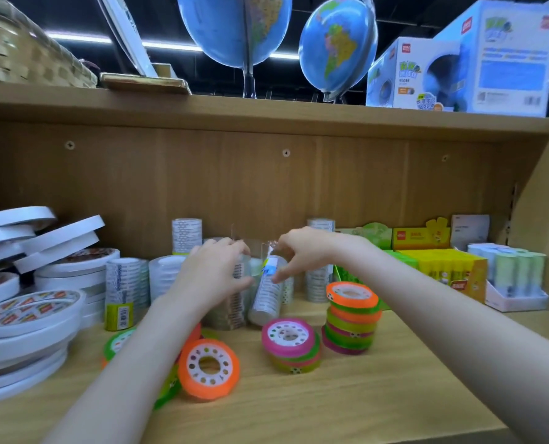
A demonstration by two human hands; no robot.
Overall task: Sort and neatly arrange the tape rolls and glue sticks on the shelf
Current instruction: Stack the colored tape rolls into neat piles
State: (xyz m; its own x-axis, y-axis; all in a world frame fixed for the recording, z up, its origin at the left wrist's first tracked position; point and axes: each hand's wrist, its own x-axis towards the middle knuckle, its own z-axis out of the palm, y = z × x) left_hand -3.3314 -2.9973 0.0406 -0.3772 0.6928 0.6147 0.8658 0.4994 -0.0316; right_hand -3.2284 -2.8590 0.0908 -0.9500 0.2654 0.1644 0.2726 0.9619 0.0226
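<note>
Left hand (214, 274) curled round upright sleeve of clear tape (231, 302), steadying it. Right hand (302, 254) pinching top of leaning sleeve (266, 294) mid-shelf, likely to stand it straight. Coloured rolls (351, 318) stacked just right; glue sticks (449, 267) boxed beyond.

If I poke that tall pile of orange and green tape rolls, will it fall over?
Probably, yes. The colourful tape stack already looks crooked, with its top orange roll shifted sideways, so a poke would likely topple it. The rolls are round, so fallen ones might roll along the smooth wooden shelf. They look small and probably light.
</note>
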